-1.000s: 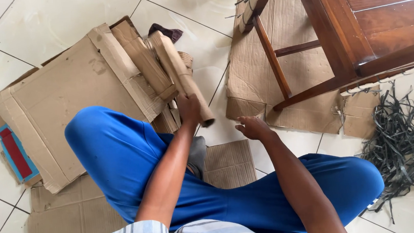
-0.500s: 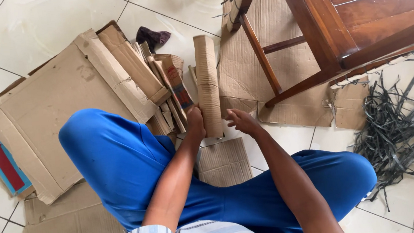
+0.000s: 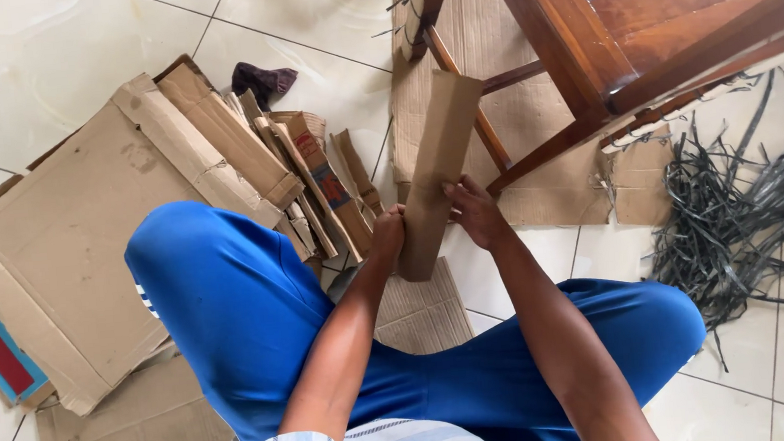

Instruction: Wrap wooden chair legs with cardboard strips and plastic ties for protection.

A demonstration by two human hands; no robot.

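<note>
A folded cardboard strip (image 3: pixel 437 171) is gripped from both sides, left hand (image 3: pixel 389 230) and right hand (image 3: pixel 473 211) closed on its lower edges, so it is kept flat and steady above the tiled floor (image 3: pixel 318 28).

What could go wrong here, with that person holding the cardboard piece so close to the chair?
The cardboard strip, held by the left hand and right hand, points up toward the wooden chair's leg; it might catch there and bend. Its raw edges could perhaps scrape the fingers gripping it. The loose cardboard scraps beside the blue-trousered knee might slide underfoot on the smooth tiles.
</note>
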